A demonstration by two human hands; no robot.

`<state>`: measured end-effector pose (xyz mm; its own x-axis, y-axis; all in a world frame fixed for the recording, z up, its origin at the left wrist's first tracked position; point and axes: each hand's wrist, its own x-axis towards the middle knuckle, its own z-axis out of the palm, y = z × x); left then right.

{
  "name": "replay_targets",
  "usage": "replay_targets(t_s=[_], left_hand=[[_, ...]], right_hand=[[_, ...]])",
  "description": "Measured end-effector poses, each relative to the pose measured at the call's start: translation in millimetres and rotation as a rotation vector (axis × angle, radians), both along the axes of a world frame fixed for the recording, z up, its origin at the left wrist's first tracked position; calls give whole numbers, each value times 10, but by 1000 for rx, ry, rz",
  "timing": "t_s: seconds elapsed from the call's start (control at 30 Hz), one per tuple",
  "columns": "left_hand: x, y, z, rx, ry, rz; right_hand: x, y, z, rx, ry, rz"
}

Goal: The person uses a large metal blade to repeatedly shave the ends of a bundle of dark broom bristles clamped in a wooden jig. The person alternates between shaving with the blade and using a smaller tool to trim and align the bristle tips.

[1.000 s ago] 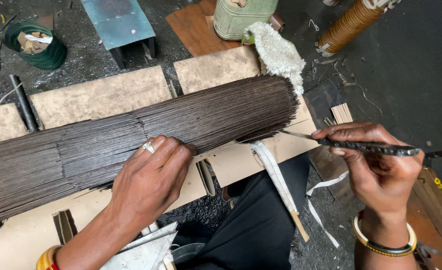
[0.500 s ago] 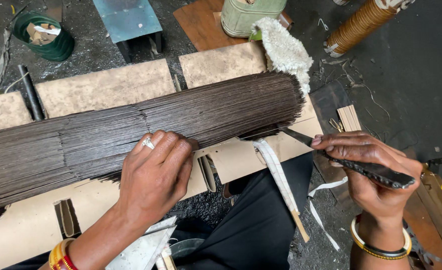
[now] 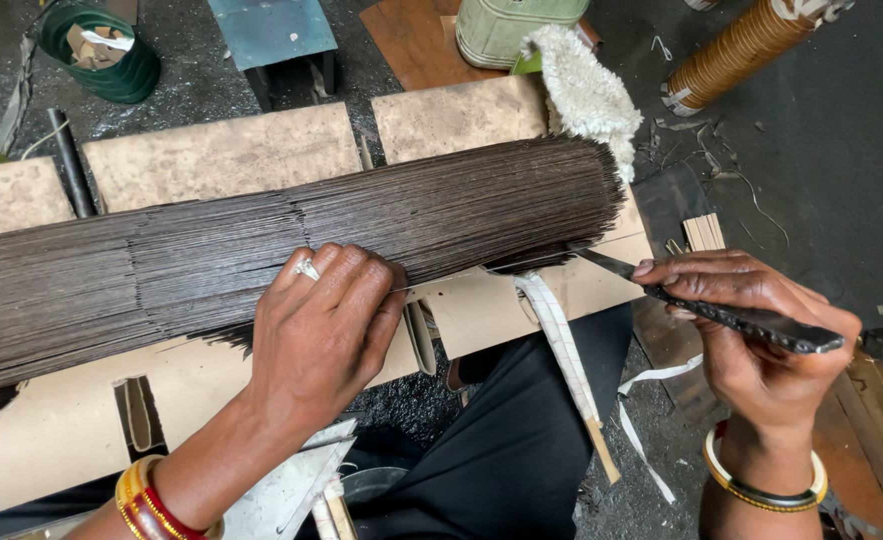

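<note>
A long bundle of thin dark sticks (image 3: 262,250) lies across pale boards (image 3: 222,155). My left hand (image 3: 327,325), with a ring and bangles, presses flat on the bundle's near side, fingers spread over the sticks. My right hand (image 3: 752,335) grips a dark, narrow knife (image 3: 732,315). The knife's tip points left and touches the underside of the bundle's right end. A pale flat strip (image 3: 567,360) hangs down beneath that end.
A green ribbed tub (image 3: 102,60) sits at the top left, a blue metal stool (image 3: 272,30) beside it. A pale green container (image 3: 507,30), a fluffy white cloth (image 3: 587,95) and a brown wound roll (image 3: 742,50) lie beyond the bundle. Dark fabric covers my lap (image 3: 512,450).
My right hand has swung the knife from level to slanted, its tip moving left under the bundle's end. My left hand stays pressed on the sticks.
</note>
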<state>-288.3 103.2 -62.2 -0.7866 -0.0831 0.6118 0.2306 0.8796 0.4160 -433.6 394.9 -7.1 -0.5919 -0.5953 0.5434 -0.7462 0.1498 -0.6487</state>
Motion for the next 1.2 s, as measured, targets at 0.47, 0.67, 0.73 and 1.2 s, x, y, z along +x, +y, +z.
replay_targets(t_s=[0.47,0.67,0.73,1.2], left_hand=[[-49,48,-88,-37,16,1],[-58,105,-120,-92,4,29],[-63,111,-131,-95,13,25],[-100,222,-330,-264,38,70]], right_hand=[[45,-163,107,227,179,-48],[-75,-221,64,336,206,-61],[-110,-218,-41,309,217,-75],[51,76,-622,25,166,-39]])
